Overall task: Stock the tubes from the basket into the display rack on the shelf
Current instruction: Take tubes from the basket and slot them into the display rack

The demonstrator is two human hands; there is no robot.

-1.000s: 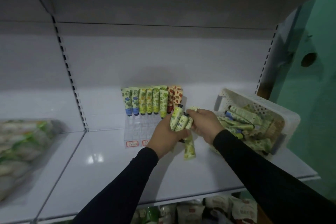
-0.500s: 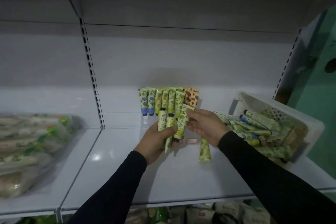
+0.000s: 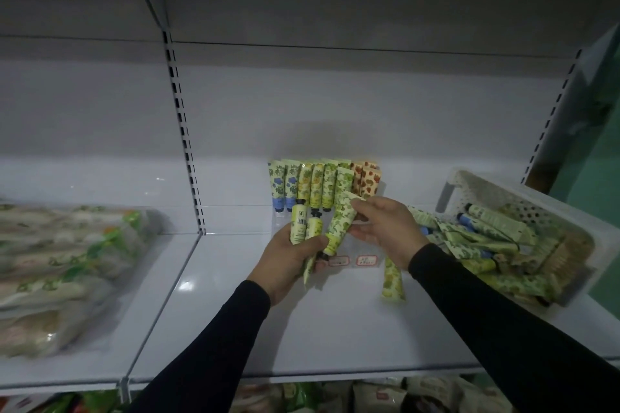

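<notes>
A clear display rack (image 3: 352,260) with red price labels stands at the back of the white shelf (image 3: 335,329). Several patterned tubes (image 3: 317,183) stand upright in it. My left hand (image 3: 290,258) grips a bunch of yellow-green tubes (image 3: 298,221) in front of the rack. My right hand (image 3: 385,228) pinches one green leaf-patterned tube (image 3: 340,221) near its flat end, held tilted beside the bunch. A white perforated basket (image 3: 496,188) on the right holds many more tubes, some spilling over its near edge. One loose tube (image 3: 392,282) lies on the shelf under my right forearm.
Bagged goods in clear wrap (image 3: 67,271) lie on the neighbouring shelf section at left. A slotted upright (image 3: 183,131) divides the two sections. More packets (image 3: 369,396) show on the shelf below. A green wall (image 3: 604,178) is at far right.
The view has shifted left, so the rack and basket sit further right in frame. My right hand has drawn one green tube out of the bunch that my left hand holds.
</notes>
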